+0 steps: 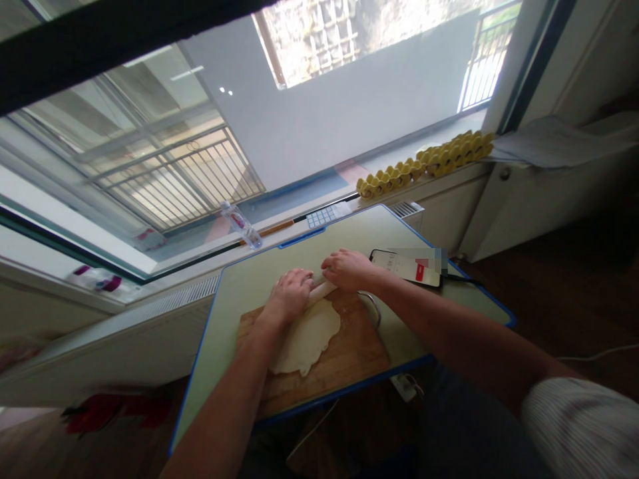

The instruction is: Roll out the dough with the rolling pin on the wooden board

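Observation:
A flat, irregular sheet of dough (pixel 308 338) lies on a wooden cutting board (pixel 349 349). Across the dough's far edge rests a pale rolling pin (pixel 322 291), mostly covered by my hands. My left hand (pixel 291 293) is closed over its left part, fingers curled forward. On the right part sits my right hand (pixel 347 269), its fingers bent down around the pin. Just beside my right wrist, a phone (pixel 407 267) with a lit screen lies on the table. The board's metal handle (pixel 372 307) sticks out at its right side.
The small table (pixel 344 236) has a blue rim and stands against a window sill. Along the sill are a plastic bottle (pixel 242 226), yellow egg trays (pixel 424 166) and a blue-and-white gridded sheet (pixel 324 216). A power strip (pixel 405 386) hangs below the table's front edge.

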A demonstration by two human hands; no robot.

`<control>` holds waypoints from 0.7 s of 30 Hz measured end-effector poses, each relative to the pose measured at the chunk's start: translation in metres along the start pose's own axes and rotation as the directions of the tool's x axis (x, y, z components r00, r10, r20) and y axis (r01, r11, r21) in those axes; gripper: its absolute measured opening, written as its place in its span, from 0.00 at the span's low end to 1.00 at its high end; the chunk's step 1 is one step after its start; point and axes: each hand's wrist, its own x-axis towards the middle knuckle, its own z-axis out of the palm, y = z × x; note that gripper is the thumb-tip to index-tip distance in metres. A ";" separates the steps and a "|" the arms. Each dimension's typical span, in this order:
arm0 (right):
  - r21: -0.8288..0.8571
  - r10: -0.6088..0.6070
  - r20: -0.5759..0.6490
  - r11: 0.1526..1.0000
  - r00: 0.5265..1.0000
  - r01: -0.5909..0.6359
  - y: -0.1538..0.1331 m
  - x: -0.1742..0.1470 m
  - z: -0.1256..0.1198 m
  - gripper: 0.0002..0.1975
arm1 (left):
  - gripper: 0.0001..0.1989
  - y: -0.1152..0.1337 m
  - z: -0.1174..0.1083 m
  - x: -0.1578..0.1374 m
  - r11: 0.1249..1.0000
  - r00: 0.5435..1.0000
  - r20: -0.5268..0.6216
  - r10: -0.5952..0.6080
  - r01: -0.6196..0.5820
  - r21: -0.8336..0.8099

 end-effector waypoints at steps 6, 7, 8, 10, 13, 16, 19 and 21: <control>0.036 -0.029 -0.051 0.999 0.998 0.031 0.002 0.002 0.004 0.18 | 0.19 0.016 -0.006 -0.011 0.998 1.000 -0.003 -0.014 0.014 0.066; 0.040 -0.028 -0.056 0.999 0.998 0.030 0.002 0.003 0.005 0.18 | 0.19 0.021 -0.007 -0.014 0.997 0.999 -0.003 -0.039 0.039 0.066; 0.044 -0.027 -0.060 0.999 0.998 0.030 0.002 0.003 0.006 0.18 | 0.19 0.025 -0.009 -0.016 0.996 0.997 -0.006 -0.071 0.071 0.061; 0.050 -0.024 -0.066 0.998 0.998 0.027 0.002 0.003 0.007 0.18 | 0.19 0.036 -0.014 -0.021 0.990 0.990 -0.025 -0.136 0.137 0.043; 0.066 -0.017 -0.070 0.998 0.997 0.021 0.002 0.001 0.006 0.18 | 0.19 0.053 -0.021 -0.029 0.982 0.981 -0.055 -0.185 0.187 0.029; 0.081 -0.009 -0.070 0.997 0.997 0.014 0.001 0.000 0.004 0.19 | 0.20 0.066 -0.026 -0.036 0.979 0.976 -0.086 -0.198 0.201 0.029; 0.089 0.004 -0.075 0.996 0.997 0.003 0.001 0.000 0.004 0.19 | 0.20 0.070 -0.027 -0.037 0.977 0.974 -0.093 -0.206 0.210 0.029; 0.094 0.008 -0.076 0.996 0.997 -0.001 0.001 0.000 0.005 0.19 | 0.20 0.067 -0.027 -0.036 0.980 0.979 -0.073 -0.192 0.196 0.040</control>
